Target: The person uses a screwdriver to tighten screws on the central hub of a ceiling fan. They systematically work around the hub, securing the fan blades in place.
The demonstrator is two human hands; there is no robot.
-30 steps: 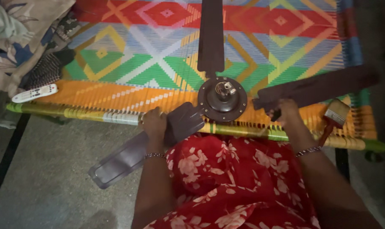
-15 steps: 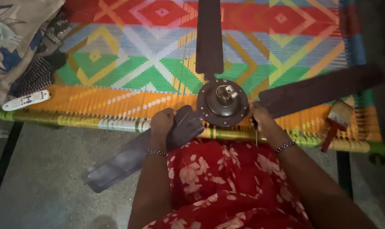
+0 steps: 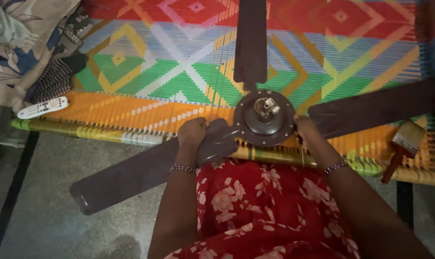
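Note:
A dark brown ceiling fan lies on a woven cot, its round motor hub near the cot's front rail. Three blades spread from it: one far, one to the right, one hanging off the edge to the lower left. My left hand grips the root of the lower-left blade. On the hub's right side, where the right blade joins, rests my right hand; its fingers are closed and a thin rod-like thing seems to hang below it.
The cot has a bright woven pattern and a yellow-green front rail. A white remote and crumpled cloth lie at its left. A paintbrush with a red handle lies at the right edge. Grey floor below.
My right hand has moved left along the right blade from near the paintbrush to the hub's edge. My left hand has stayed on the lower-left blade's root.

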